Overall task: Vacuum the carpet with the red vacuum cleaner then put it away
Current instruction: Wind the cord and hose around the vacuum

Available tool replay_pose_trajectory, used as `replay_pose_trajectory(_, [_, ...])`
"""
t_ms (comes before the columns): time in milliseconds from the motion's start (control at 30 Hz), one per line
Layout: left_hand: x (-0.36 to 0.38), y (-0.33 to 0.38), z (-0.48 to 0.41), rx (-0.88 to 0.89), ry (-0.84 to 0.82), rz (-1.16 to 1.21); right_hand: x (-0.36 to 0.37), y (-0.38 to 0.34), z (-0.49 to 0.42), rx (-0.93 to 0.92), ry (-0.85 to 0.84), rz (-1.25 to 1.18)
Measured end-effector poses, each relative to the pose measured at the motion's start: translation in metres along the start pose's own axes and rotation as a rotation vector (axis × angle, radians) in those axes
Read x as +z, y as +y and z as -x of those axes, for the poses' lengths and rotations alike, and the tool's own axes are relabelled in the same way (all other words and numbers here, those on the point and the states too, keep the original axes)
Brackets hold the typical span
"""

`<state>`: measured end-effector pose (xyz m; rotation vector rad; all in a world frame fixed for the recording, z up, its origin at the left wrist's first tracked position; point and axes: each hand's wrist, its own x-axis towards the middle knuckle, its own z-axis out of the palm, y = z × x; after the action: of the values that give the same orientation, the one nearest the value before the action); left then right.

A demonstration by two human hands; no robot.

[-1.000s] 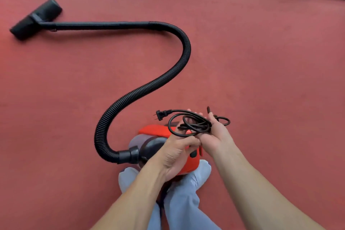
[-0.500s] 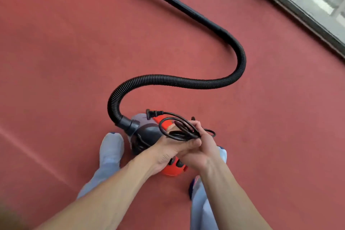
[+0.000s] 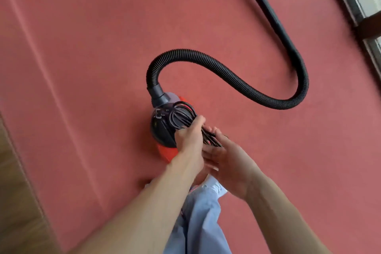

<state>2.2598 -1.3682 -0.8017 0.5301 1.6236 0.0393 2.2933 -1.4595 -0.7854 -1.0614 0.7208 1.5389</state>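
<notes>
Snugly, cord [image 3: 179, 118] in left hand [image 3: 188, 137]

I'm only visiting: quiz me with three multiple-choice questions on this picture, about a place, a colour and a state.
1. Where is the coiled cord? A) over the vacuum cleaner B) on a shelf C) hung on a wall hook
2. What colour is the hose? A) grey B) black C) white
3. What is the left hand doing? A) hanging idle B) pointing C) gripping the cord

1 A: its loops show against the cleaner's dark body. 2 B: ribbed black throughout. 3 C: its fingers curl round the bundle.
</notes>
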Motion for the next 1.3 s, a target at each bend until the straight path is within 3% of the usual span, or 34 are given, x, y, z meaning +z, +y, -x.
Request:
replay_pose_trajectory(233, [-0.056,-0.017,-0.013,-0.003,0.224,0.110,0.021,0.006,0.014,0.078,0.086,0.534])
replay_pose_trajectory(367, [-0.082,-0.024,-0.029,-0.018,0.365,0.086,0.034,-0.015,0.012,-0.060,0.200,0.736])
replay_pose_trajectory(500, [-0.072,-0.020,-0.042,-0.046,0.323,0.042,0.033,-0.028,-0.025,-0.217,0.374,0.777])
replay_pose_trajectory(567, [-0.060,-0.023,-0.049,-0.037,0.368,-0.083,0.020,-0.024,-0.055,-0.270,0.486,0.863])
replay_pose_trajectory(733, [-0.040,-0.008,-0.058,0.128,0.557,-0.608,-0.003,-0.046,-0.098,-0.379,0.634,1.368])
replay_pose_trajectory(867, [-0.040,-0.006,-0.063,0.255,0.605,-0.782,-0.021,-0.100,-0.110,-0.557,0.698,1.560])
replay_pose_trajectory(967, [-0.043,-0.012,-0.066,0.328,0.615,-0.860,-0.040,-0.133,-0.116,-0.535,0.827,1.589])
replay_pose_trajectory(1067, [-0.042,-0.015,-0.068,0.347,0.597,-0.848,-0.056,-0.145,-0.125,-0.363,0.798,1.679])
replay_pose_trajectory(1200, [-0.046,-0.010,-0.077,0.162,0.489,-0.563,-0.068,-0.151,-0.133,-0.148,0.778,1.847])
replay_pose_trajectory(1300, [-0.055,-0.008,-0.082,0.047,0.341,-0.380,-0.074,-0.149,-0.132,-0.080,0.690,1.771])
